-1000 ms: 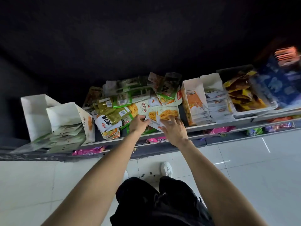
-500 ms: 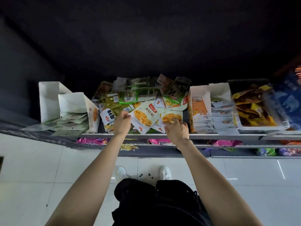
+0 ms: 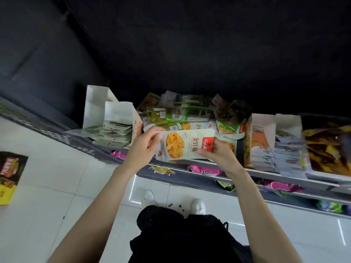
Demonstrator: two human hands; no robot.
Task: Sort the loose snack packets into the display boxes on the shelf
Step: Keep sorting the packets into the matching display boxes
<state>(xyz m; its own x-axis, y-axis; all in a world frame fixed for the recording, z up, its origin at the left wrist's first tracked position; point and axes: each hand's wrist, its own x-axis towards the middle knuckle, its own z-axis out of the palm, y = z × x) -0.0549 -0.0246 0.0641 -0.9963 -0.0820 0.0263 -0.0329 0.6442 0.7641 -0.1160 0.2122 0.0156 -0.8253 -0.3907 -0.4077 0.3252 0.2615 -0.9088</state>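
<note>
Bare forearms, no sleeves. Left hand (image 3: 141,151), right hand (image 3: 220,156): no rings, no watch. Black trousers (image 3: 182,236); white shoes (image 3: 198,205) below trousers' front edge.

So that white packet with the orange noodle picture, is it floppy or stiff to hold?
Probably fairly flat and bendy: the white packet spans between the left hand and right hand without drooping much. It looks thin, so likely light. Its glossy face may be a bit slippery.

White floor tiles (image 3: 47,186); dark carton (image 3: 10,175), perhaps snacks, lower left.
</note>
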